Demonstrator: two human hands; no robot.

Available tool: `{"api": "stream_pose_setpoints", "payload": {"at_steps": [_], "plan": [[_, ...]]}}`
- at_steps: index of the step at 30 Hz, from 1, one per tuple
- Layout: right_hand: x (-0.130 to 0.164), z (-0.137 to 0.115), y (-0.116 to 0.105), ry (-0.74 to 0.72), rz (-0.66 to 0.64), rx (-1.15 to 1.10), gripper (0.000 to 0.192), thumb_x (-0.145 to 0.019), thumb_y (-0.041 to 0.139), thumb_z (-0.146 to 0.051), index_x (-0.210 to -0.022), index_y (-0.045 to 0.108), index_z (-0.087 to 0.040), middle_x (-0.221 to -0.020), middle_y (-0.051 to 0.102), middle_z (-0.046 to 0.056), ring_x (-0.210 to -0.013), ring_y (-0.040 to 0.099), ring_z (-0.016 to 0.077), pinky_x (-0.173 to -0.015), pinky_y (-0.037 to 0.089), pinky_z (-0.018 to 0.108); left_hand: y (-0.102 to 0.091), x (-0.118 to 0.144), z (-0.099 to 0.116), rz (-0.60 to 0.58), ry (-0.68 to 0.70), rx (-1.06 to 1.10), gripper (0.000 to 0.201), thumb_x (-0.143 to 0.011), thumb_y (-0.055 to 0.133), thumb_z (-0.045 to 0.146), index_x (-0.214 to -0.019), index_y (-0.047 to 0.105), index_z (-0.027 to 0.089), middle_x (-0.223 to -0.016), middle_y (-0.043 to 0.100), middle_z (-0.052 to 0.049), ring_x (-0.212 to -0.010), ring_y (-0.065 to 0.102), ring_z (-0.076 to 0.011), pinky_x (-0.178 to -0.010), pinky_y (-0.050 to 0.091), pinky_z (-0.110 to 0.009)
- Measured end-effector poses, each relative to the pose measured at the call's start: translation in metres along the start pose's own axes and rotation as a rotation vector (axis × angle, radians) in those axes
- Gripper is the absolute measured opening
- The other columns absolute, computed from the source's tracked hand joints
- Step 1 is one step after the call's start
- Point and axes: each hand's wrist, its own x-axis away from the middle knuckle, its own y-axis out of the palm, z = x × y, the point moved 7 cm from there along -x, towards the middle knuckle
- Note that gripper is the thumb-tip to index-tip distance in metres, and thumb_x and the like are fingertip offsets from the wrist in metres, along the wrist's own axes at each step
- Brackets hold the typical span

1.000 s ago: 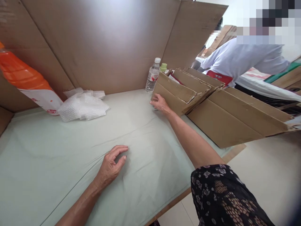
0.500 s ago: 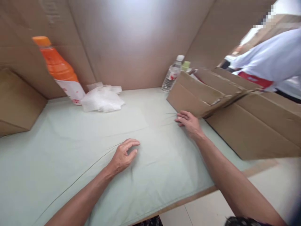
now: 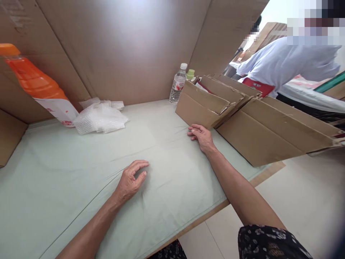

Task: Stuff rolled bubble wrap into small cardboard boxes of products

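My left hand (image 3: 132, 180) rests on the pale green cloth (image 3: 161, 201) that covers the table, thumb and fingers apart, holding nothing. Farther right, my right hand (image 3: 201, 136) lies on the cloth just in front of a small cardboard box (image 3: 198, 108), its fingers loosely curled but apart and without anything in them. Behind that box stands a clear water bottle (image 3: 178, 84) with a white cap. A folded heap of white bubble wrap (image 3: 101, 117) lies at the back left, against a large orange drink bottle (image 3: 40, 84) that appears tilted.
Tall cardboard panels (image 3: 129, 54) close off the back. A larger cardboard box (image 3: 269, 133) stands at the right edge, and another cardboard piece (image 3: 10, 136) at the left. A green cap (image 3: 190, 73) shows behind the small box. Beyond, a person in a light shirt (image 3: 291, 64) leans over.
The camera view has turned to the right, so the bottles, boxes and bubble wrap sit farther left in the picture. Both hands keep about the same pose on the cloth.
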Motion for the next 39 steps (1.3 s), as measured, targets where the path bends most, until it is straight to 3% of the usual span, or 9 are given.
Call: {"api": "stream_pose_setpoints", "payload": {"at_steps": [12,17,22,24,28,31,33,36,39], "plan": [[0.014,-0.008,0.016,-0.033,-0.052,0.108,0.038,-0.070,0.068,-0.038,-0.103,0.067,-0.018,-0.109,0.075,0.011,-0.091,0.070,0.0203,-0.072,0.056,0.032,0.000,0.000,0.000,0.009,0.018,-0.011,0.024,-0.090,0.056,0.020,-0.108,0.071,0.020,-0.113,0.074,-0.009,-0.108,0.069,-0.0220,-0.093,0.057,-0.036],[0.002,-0.024,0.043,-0.019,-0.157,0.137,0.041,-0.074,0.067,-0.037,-0.110,0.068,-0.018,-0.116,0.073,0.013,-0.085,0.071,0.0196,-0.061,0.054,0.028,0.000,0.001,0.000,0.016,-0.023,-0.011,0.024,-0.089,0.056,0.020,-0.107,0.073,0.022,-0.114,0.074,-0.008,-0.108,0.070,-0.0234,-0.091,0.058,-0.037],[-0.030,-0.054,0.074,-0.034,-0.305,0.139,0.053,-0.072,0.074,-0.034,-0.122,0.066,-0.020,-0.127,0.069,0.013,-0.092,0.071,0.0211,-0.060,0.056,0.027,0.001,0.001,-0.001,0.022,0.000,-0.006,0.023,-0.090,0.056,0.021,-0.106,0.072,0.021,-0.113,0.074,-0.010,-0.107,0.070,-0.0233,-0.089,0.058,-0.036],[-0.048,-0.062,0.076,-0.023,-0.296,0.143,0.064,-0.073,0.073,-0.033,-0.134,0.059,-0.019,-0.135,0.064,0.016,-0.095,0.071,0.0223,-0.059,0.057,0.027,0.002,0.001,-0.001,0.022,0.014,-0.004,0.023,-0.090,0.056,0.020,-0.107,0.072,0.021,-0.113,0.074,-0.010,-0.106,0.070,-0.0226,-0.091,0.057,-0.037],[-0.072,-0.065,0.069,0.003,-0.172,0.166,0.089,-0.076,0.066,-0.031,-0.157,0.029,-0.019,-0.156,0.043,0.022,-0.115,0.065,0.0274,-0.060,0.058,0.027,0.003,0.001,0.002,0.015,0.028,-0.002,0.024,-0.089,0.057,0.018,-0.108,0.072,0.020,-0.113,0.074,-0.010,-0.106,0.070,-0.0223,-0.094,0.057,-0.038],[-0.070,-0.060,0.061,-0.013,-0.070,0.180,0.099,-0.074,0.067,-0.030,-0.160,0.019,-0.023,-0.162,0.033,0.020,-0.129,0.057,0.0289,-0.064,0.060,0.029,0.004,-0.001,0.003,-0.006,-0.008,0.012,0.026,-0.088,0.056,0.016,-0.109,0.071,0.020,-0.117,0.073,-0.011,-0.107,0.069,-0.0226,-0.079,0.060,-0.032],[-0.060,-0.052,0.061,0.018,-0.085,0.189,0.092,-0.075,0.067,-0.032,-0.157,0.028,-0.024,-0.157,0.042,0.018,-0.125,0.061,0.0280,-0.066,0.061,0.031,0.005,-0.002,0.004,-0.015,-0.042,0.023,0.027,-0.087,0.056,0.016,-0.109,0.071,0.019,-0.119,0.072,-0.011,-0.109,0.069,-0.0232,-0.069,0.059,-0.028],[-0.034,-0.037,0.075,0.083,-0.254,0.238,0.063,-0.078,0.066,-0.040,-0.137,0.056,-0.019,-0.130,0.067,0.016,-0.106,0.070,0.0285,-0.074,0.062,0.038,0.004,-0.005,0.008,0.005,-0.031,0.034,0.028,-0.083,0.058,0.013,-0.106,0.072,0.018,-0.116,0.073,-0.011,-0.108,0.069,-0.0234,-0.083,0.059,-0.033],[-0.001,-0.034,0.105,-0.076,-0.393,0.399,0.041,-0.080,0.065,-0.046,-0.111,0.071,-0.021,-0.117,0.073,0.012,-0.106,0.070,0.0289,-0.090,0.057,0.044,0.003,-0.009,0.007,0.006,-0.003,0.033,0.028,-0.079,0.059,0.012,-0.103,0.073,0.016,-0.114,0.074,-0.012,-0.109,0.068,-0.0241,-0.083,0.060,-0.034]]}}
